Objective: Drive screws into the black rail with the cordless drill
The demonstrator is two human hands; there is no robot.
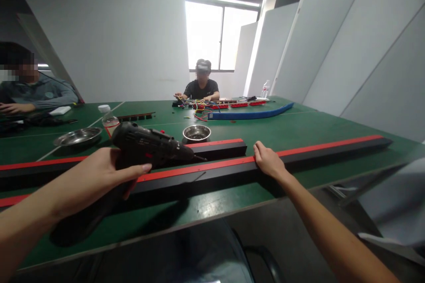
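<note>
My left hand (98, 172) is wrapped round the handle of a black power drill (148, 141), whose bit points right. The bit tip is over a long black bar with a red top strip (318, 152), lying across the table; I cannot tell whether they touch. Farther along that bar, my right hand (268, 160) is closed over its top and near side. Behind it lies a second black bar with a red strip (222, 147), partly hidden by the drill. A steel bowl (184, 136) with small dark pieces inside stands just beyond.
On the green table (318, 121) are a shallow steel dish (78, 137), a plastic bottle (109, 121), a blue curved strip (249, 115) and tangled wires (199, 105). One person (202, 88) sits opposite, another person (49, 90) at left. A chair (212, 247) is below the front edge.
</note>
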